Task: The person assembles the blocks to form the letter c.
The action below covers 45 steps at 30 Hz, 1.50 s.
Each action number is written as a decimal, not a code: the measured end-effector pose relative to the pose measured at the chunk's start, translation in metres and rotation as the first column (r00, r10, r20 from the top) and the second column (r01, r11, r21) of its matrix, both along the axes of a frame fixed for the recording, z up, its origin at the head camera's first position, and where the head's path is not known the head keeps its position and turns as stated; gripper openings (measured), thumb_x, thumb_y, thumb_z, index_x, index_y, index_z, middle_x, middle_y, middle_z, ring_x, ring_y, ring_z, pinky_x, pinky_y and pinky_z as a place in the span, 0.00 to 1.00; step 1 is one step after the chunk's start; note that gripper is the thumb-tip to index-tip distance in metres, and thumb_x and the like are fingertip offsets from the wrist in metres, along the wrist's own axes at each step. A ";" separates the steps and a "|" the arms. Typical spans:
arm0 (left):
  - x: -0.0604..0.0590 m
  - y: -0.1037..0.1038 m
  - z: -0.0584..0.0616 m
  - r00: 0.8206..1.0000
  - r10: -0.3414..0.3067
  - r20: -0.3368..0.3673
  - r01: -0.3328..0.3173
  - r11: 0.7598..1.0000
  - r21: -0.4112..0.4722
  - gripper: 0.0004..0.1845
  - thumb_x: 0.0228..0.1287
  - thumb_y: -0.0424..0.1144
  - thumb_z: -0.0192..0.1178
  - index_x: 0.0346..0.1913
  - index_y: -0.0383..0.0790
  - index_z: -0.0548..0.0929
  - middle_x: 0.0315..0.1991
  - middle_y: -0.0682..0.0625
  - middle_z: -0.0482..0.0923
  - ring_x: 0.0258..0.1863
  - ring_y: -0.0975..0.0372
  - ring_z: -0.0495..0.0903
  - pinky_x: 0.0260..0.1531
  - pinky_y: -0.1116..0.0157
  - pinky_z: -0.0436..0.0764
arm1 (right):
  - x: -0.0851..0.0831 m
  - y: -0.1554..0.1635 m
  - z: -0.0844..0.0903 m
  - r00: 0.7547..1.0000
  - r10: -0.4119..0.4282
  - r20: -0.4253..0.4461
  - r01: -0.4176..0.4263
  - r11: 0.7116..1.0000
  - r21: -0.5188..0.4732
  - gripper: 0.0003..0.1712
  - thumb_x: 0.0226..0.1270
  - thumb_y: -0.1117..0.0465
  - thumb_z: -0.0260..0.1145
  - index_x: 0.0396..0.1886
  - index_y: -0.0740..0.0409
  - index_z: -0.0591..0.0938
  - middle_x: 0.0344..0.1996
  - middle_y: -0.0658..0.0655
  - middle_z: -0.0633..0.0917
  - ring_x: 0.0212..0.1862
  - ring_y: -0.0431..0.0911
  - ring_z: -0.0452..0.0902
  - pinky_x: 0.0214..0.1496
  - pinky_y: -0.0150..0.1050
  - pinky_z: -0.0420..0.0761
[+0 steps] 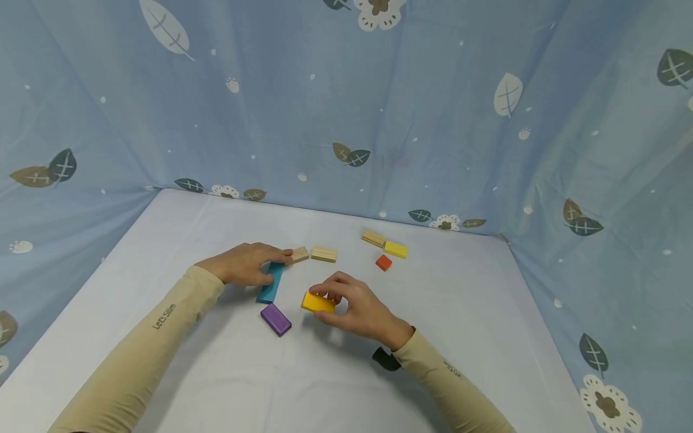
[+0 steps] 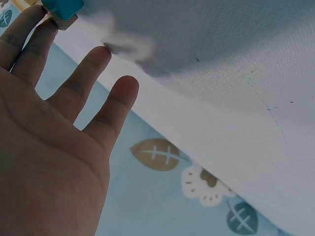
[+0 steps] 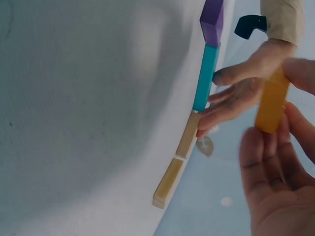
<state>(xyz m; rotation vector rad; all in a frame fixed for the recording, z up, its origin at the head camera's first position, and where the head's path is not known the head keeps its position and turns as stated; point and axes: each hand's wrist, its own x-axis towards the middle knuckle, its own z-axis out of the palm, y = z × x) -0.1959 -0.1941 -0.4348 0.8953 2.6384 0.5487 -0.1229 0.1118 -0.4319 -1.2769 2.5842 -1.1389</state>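
Head view, right hand (image 1: 361, 311) pinching yellow block (image 1: 317, 302)

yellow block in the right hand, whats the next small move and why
Probably lower the yellow block onto the table beside the purple block: the right hand pinches it just above the cloth, while the left hand rests on the teal block.

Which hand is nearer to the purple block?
Right. The right hand, pinching the yellow block, sits just right of the purple block; the left hand rests on the teal block farther back.
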 end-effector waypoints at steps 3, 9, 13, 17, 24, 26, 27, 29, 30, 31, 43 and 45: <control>0.000 -0.001 0.000 1.000 0.008 0.000 -0.008 1.000 -0.010 0.31 0.63 0.37 0.58 0.72 0.46 0.75 0.75 0.51 0.65 0.73 0.46 0.63 0.70 0.40 0.61 | 0.000 0.000 -0.001 0.999 0.024 0.038 -0.026 0.998 0.050 0.23 0.64 0.54 0.75 0.58 0.49 0.85 0.46 0.45 0.81 0.43 0.36 0.76 0.45 0.35 0.83; 0.001 0.000 0.000 1.000 0.015 0.009 -0.015 1.000 -0.012 0.31 0.63 0.37 0.58 0.72 0.46 0.75 0.75 0.51 0.65 0.74 0.46 0.63 0.70 0.40 0.61 | 0.002 -0.003 -0.003 0.996 0.039 0.075 -0.047 0.993 0.112 0.22 0.63 0.55 0.75 0.57 0.50 0.85 0.45 0.46 0.81 0.43 0.36 0.76 0.46 0.30 0.82; 0.001 0.000 0.001 1.000 0.009 0.002 -0.008 1.000 -0.011 0.31 0.63 0.37 0.58 0.72 0.45 0.75 0.75 0.50 0.66 0.73 0.45 0.63 0.69 0.40 0.61 | 0.003 -0.006 -0.003 0.995 0.040 0.097 -0.054 0.987 0.151 0.22 0.63 0.54 0.75 0.57 0.50 0.85 0.44 0.45 0.81 0.43 0.36 0.76 0.46 0.28 0.82; 0.001 0.000 0.001 1.000 0.004 -0.007 -0.004 1.000 -0.017 0.31 0.63 0.37 0.58 0.72 0.45 0.75 0.75 0.50 0.66 0.73 0.45 0.63 0.70 0.40 0.61 | 0.004 -0.008 -0.003 0.994 0.044 0.100 -0.064 0.977 0.203 0.22 0.63 0.54 0.75 0.57 0.50 0.85 0.44 0.45 0.80 0.43 0.35 0.75 0.46 0.26 0.80; 0.002 0.000 0.002 1.000 0.009 -0.007 -0.010 1.000 -0.024 0.32 0.62 0.37 0.59 0.72 0.45 0.75 0.75 0.49 0.66 0.73 0.45 0.63 0.69 0.39 0.61 | 0.005 -0.015 -0.003 0.993 0.065 0.099 -0.089 0.960 0.265 0.22 0.63 0.54 0.76 0.57 0.49 0.85 0.42 0.45 0.80 0.42 0.35 0.76 0.46 0.23 0.79; 0.002 0.000 0.003 1.000 0.010 -0.007 -0.011 1.000 -0.024 0.32 0.62 0.37 0.59 0.72 0.45 0.75 0.75 0.50 0.66 0.73 0.45 0.63 0.69 0.39 0.62 | 0.005 -0.017 -0.004 0.994 0.073 0.086 -0.095 0.954 0.285 0.22 0.62 0.53 0.76 0.56 0.49 0.85 0.41 0.46 0.79 0.41 0.34 0.75 0.45 0.23 0.78; 0.002 0.000 0.002 1.000 0.011 -0.009 -0.011 1.000 -0.025 0.32 0.62 0.37 0.59 0.72 0.45 0.75 0.75 0.50 0.66 0.73 0.45 0.63 0.69 0.39 0.62 | 0.005 -0.018 -0.004 0.994 0.076 0.082 -0.097 0.951 0.294 0.22 0.62 0.53 0.76 0.56 0.49 0.85 0.40 0.45 0.79 0.40 0.34 0.75 0.44 0.22 0.77; 0.002 0.000 0.002 1.000 0.010 -0.010 -0.010 1.000 -0.023 0.32 0.62 0.37 0.59 0.72 0.45 0.75 0.75 0.50 0.66 0.73 0.45 0.63 0.69 0.39 0.62 | 0.004 -0.020 -0.005 0.994 0.080 0.078 -0.101 0.945 0.310 0.22 0.62 0.53 0.76 0.56 0.50 0.85 0.40 0.46 0.79 0.39 0.34 0.74 0.43 0.22 0.76; 0.002 0.000 0.002 1.000 0.009 -0.011 -0.010 1.000 -0.023 0.32 0.62 0.37 0.58 0.72 0.45 0.75 0.75 0.50 0.66 0.73 0.45 0.63 0.69 0.39 0.62 | 0.004 -0.021 -0.006 0.993 0.082 0.082 -0.104 0.943 0.317 0.22 0.62 0.54 0.76 0.55 0.50 0.86 0.40 0.46 0.79 0.39 0.34 0.74 0.43 0.22 0.76; 0.002 0.000 0.001 1.000 0.011 -0.009 -0.011 1.000 -0.025 0.32 0.62 0.37 0.58 0.72 0.45 0.75 0.75 0.50 0.66 0.74 0.45 0.63 0.70 0.40 0.62 | 0.004 -0.022 -0.006 0.993 0.082 0.087 -0.106 0.940 0.325 0.22 0.61 0.54 0.77 0.55 0.51 0.86 0.40 0.46 0.79 0.39 0.35 0.74 0.43 0.22 0.76; 0.001 0.000 0.001 1.000 0.016 -0.007 -0.017 0.999 -0.038 0.33 0.63 0.38 0.59 0.74 0.47 0.72 0.76 0.50 0.65 0.74 0.45 0.62 0.70 0.40 0.61 | 0.005 -0.030 -0.012 0.989 0.084 0.123 -0.125 0.917 0.379 0.22 0.62 0.52 0.76 0.55 0.51 0.85 0.40 0.46 0.79 0.40 0.36 0.74 0.45 0.23 0.76; 0.001 0.000 0.001 1.000 0.010 -0.012 -0.011 0.999 -0.036 0.33 0.63 0.38 0.59 0.74 0.46 0.72 0.75 0.49 0.65 0.74 0.45 0.63 0.69 0.39 0.61 | 0.004 -0.030 -0.012 0.989 0.083 0.125 -0.125 0.917 0.379 0.22 0.62 0.52 0.76 0.55 0.51 0.85 0.40 0.46 0.79 0.40 0.36 0.74 0.45 0.23 0.76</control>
